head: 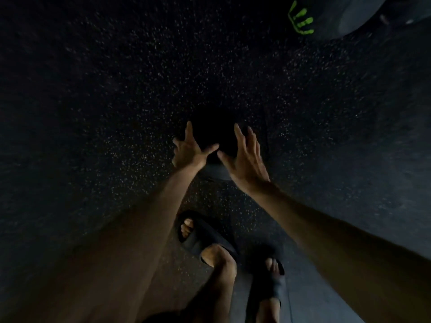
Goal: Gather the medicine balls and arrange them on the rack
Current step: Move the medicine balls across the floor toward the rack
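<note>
A black medicine ball (213, 131) lies on the dark speckled floor straight ahead of me; its lower part looks grey. My left hand (189, 150) reaches down at the ball's left side with fingers spread and straight. My right hand (246, 157) is at the ball's right side, fingers also spread. Both hands are open on either side of the ball; whether they touch it is hard to tell in the dim light. Another dark ball with green markings (303, 19) lies at the top right. No rack is in view.
A large dark rounded object (363, 17) sits at the top right corner beside the green-marked ball. My feet in black slides (205, 238) (270, 280) stand just behind the ball. The speckled rubber floor (116, 89) stretches away to the left and ahead.
</note>
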`<state>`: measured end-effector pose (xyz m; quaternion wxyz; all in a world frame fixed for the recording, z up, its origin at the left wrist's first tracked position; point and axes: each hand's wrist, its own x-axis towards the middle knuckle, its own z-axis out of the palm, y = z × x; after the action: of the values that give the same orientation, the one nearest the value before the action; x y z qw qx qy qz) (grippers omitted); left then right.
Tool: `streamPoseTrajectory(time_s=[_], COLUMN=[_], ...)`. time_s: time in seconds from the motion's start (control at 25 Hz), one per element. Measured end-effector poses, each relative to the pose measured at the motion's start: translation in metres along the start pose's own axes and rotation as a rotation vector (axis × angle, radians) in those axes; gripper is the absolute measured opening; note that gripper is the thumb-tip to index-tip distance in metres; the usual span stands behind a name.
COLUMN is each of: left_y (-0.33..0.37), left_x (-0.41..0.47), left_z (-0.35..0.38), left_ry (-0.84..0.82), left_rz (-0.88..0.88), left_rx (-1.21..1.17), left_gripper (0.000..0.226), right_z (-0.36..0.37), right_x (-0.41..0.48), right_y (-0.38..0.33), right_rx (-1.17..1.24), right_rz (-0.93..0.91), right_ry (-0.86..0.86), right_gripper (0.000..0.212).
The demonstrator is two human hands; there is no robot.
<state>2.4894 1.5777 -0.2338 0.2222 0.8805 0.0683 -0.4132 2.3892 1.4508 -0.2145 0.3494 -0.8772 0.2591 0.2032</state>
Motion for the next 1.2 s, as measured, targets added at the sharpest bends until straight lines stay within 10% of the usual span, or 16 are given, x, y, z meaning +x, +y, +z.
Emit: streamPoseTrajectory(time_s=[0.52, 0.76, 1.2], left_y=[0.068, 0.152, 0.191], left_x=[0.03, 0.08, 0.102], left_z=[-0.009, -0.039, -0.054], left_ry=[0.179, 0.223, 0.262], left_rz=[0.193, -0.065, 0.232], left_rx=[-0.133, -0.078, -0.185], left_gripper=[0.097, 0.092, 0.088], right_z=[-0.082, -0.083, -0.168], right_x=[0.19, 0.138, 0.289], right_y=[-0.02, -0.001, -0.045], right_rx=[0.145, 0.086, 0.336], right_rz=[0.425, -0.042, 0.424], right_ry=[0.029, 0.044, 0.015], right_gripper=[0.081, 0.087, 0.081])
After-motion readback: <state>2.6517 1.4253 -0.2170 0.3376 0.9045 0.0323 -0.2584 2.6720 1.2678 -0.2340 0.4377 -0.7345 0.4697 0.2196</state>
